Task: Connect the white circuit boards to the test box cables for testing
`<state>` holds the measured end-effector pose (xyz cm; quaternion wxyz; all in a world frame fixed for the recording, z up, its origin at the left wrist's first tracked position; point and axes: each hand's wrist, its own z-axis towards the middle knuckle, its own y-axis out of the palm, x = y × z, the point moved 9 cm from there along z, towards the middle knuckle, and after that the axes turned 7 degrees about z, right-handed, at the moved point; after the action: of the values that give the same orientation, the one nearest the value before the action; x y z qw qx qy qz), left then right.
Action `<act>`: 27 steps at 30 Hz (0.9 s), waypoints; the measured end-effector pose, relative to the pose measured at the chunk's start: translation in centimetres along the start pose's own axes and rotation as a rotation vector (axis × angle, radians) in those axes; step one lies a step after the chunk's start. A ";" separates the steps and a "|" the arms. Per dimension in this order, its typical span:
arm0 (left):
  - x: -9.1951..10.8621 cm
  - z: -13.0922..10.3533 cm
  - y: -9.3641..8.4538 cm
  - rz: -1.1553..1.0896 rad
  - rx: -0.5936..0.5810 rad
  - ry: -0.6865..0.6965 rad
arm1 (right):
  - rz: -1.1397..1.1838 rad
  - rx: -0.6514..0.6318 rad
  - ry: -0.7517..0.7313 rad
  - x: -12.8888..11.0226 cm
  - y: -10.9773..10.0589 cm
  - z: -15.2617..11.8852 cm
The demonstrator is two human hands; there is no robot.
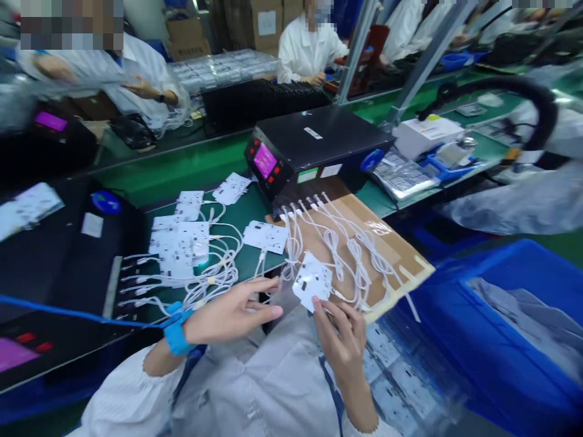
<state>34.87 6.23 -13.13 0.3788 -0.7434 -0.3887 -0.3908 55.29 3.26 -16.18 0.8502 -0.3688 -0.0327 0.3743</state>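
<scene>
My right hand (339, 328) pinches the lower edge of a white circuit board (313, 280), which is tilted above the near edge of a cardboard sheet (387, 243). A white cable seems to run from that board's right side. To the left, my left hand (239, 306) is held in the air with fingers apart and nothing between them. A blue wrist strap (178, 329) with a blue cord circles that wrist. Beyond the hands another white circuit board (265, 237) lies on the green bench with a cable at its lower edge.
A black box with a pink screen (314, 149) stands behind the cardboard, with bundled white cables (359, 273) in front. Several cabled boards (177, 246) overlap at left, beside a second black box (59, 255). A blue bin (523, 328) is at right. People in white coats sit opposite.
</scene>
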 end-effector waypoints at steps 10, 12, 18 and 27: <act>1.8 -21.2 -29.0 0.968 1.292 -0.152 | 0.213 -0.116 0.021 2.4 4.6 -1.1; -0.1 -21.7 -33.2 1.078 1.199 -0.298 | 0.213 -0.121 0.004 2.2 4.0 -0.5; -4.0 -21.8 -39.7 0.908 0.940 -0.519 | 0.148 -0.063 -0.080 1.2 1.7 1.1; -5.0 -22.1 -41.0 0.887 0.987 -0.691 | 0.074 -0.091 0.013 1.7 1.4 0.5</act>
<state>-9.27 2.52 2.16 0.6466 -0.6547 -0.2793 0.2744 55.48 5.33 -17.08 0.8181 -0.4106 -0.0305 0.4014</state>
